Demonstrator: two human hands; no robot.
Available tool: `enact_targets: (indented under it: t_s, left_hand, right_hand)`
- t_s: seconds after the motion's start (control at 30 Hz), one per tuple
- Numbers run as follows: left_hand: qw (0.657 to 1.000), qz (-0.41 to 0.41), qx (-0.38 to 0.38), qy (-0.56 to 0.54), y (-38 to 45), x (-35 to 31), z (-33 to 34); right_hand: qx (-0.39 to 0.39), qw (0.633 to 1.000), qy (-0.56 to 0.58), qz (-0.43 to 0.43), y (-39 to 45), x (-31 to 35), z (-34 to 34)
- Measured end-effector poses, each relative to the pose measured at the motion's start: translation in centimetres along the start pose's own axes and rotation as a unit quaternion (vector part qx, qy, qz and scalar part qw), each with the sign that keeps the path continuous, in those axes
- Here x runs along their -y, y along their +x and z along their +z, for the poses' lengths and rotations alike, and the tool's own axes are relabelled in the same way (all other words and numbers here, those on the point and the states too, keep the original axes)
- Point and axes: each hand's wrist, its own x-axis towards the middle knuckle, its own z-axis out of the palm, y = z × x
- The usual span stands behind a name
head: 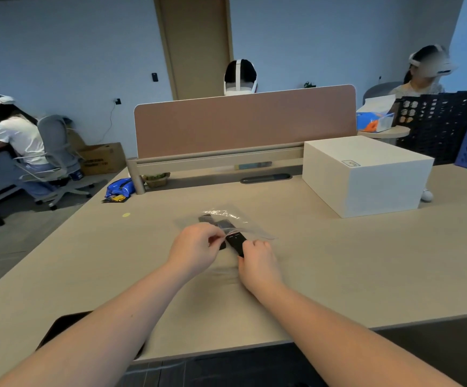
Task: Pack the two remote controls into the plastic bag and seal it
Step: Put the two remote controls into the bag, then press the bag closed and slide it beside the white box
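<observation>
A clear plastic bag [228,217] lies on the beige table [338,261] just beyond my hands. One black remote [207,219] shows dark through the bag's far part. My left hand [196,247] pinches the bag's near edge at its mouth. My right hand [257,263] grips the near end of a second black remote [235,241], whose far end lies at the bag's mouth. How far this remote reaches into the bag cannot be told.
A white box [366,174] stands on the table to the right. A brown divider panel [243,121] runs along the back edge. A blue packet [119,188] lies at the far left. People sit at other desks beyond.
</observation>
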Motion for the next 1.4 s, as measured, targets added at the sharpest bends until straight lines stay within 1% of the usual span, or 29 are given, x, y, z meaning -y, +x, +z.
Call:
enact_targets:
  t_s: [0.13,0.3,0.53,0.63,0.7,0.8,0.93,0.97,1.0,1.1,1.17,1.23,1.3,1.4]
  left_hand:
    - [1.000,0.001,-0.001,-0.003,-0.1,0.2,0.3]
    - [1.000,0.002,0.009,-0.001,-0.2,0.3,0.4]
    - [1.000,0.022,0.013,0.015,-0.5,0.9,0.6]
    - [0.999,0.030,0.009,0.012,-0.6,1.2,0.8]
    - [0.999,0.033,0.006,0.008,-0.7,1.3,0.8]
    - [0.999,0.049,0.004,-0.007,-1.1,1.7,0.8]
    - [0.997,0.057,0.043,0.019,-2.4,2.9,0.8]
    - [0.996,0.062,0.055,0.034,-2.7,3.3,0.9]
    - [0.995,0.067,0.065,0.047,-2.9,3.7,0.9]
    - [0.990,0.078,0.097,0.066,-3.2,4.5,0.8]
    - [0.985,0.080,0.132,0.083,-3.2,4.6,0.6]
    - [0.977,0.090,0.152,0.118,-3.3,4.8,0.5]
    - [0.974,0.114,0.132,0.147,-3.3,4.9,0.5]
    - [0.968,0.176,0.044,0.176,-3.5,4.8,0.7]
  right_hand:
    - [0.014,1.000,-0.007,0.005,0.5,-0.2,0.8]
    - [0.016,1.000,-0.015,-0.011,1.1,-0.2,1.3]
    - [0.085,0.995,-0.053,0.004,2.3,-0.1,1.3]
    - [0.090,0.994,-0.065,0.001,2.3,-0.1,1.2]
    - [0.054,0.997,-0.052,-0.018,2.3,-0.5,1.2]
    - [-0.022,0.998,0.007,-0.057,1.9,-2.0,0.4]
    - [-0.150,0.985,0.044,-0.072,1.2,-4.9,-1.9]
    - [-0.163,0.984,0.046,-0.063,1.2,-5.6,-2.5]
    - [-0.153,0.986,0.044,-0.051,1.3,-6.3,-2.9]
    - [-0.046,0.997,0.040,-0.037,1.6,-7.8,-3.3]
    - [0.020,0.998,0.037,-0.057,1.6,-8.3,-3.2]
    - [0.061,0.994,0.021,-0.093,1.5,-8.5,-3.1]
    - [0.067,0.991,0.000,-0.117,1.3,-8.4,-3.2]
    - [0.051,0.989,-0.036,-0.134,1.4,-8.6,-3.0]
